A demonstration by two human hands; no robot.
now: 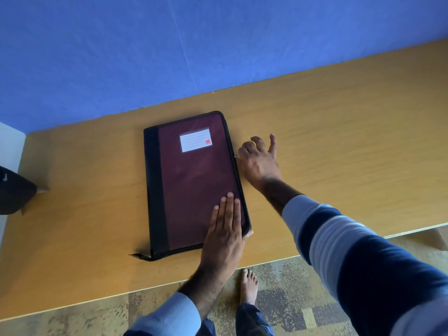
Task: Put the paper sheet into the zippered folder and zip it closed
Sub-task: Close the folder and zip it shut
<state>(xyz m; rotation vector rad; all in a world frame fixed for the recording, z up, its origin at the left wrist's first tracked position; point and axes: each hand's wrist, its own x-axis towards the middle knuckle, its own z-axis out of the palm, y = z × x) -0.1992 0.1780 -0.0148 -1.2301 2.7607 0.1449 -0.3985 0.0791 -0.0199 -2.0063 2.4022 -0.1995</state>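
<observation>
A maroon zippered folder with a black spine and a white label lies flat and closed on the wooden table. My left hand presses flat on its near right corner, thumb hooked over the edge. My right hand is at the folder's right edge, thumb and forefinger pinched on the small metal zipper pull, other fingers spread. No paper sheet is in sight. A black zipper tail sticks out at the near left corner.
A blue wall backs the table. A dark object sits at the table's left edge. Below the near edge are patterned carpet and my bare foot.
</observation>
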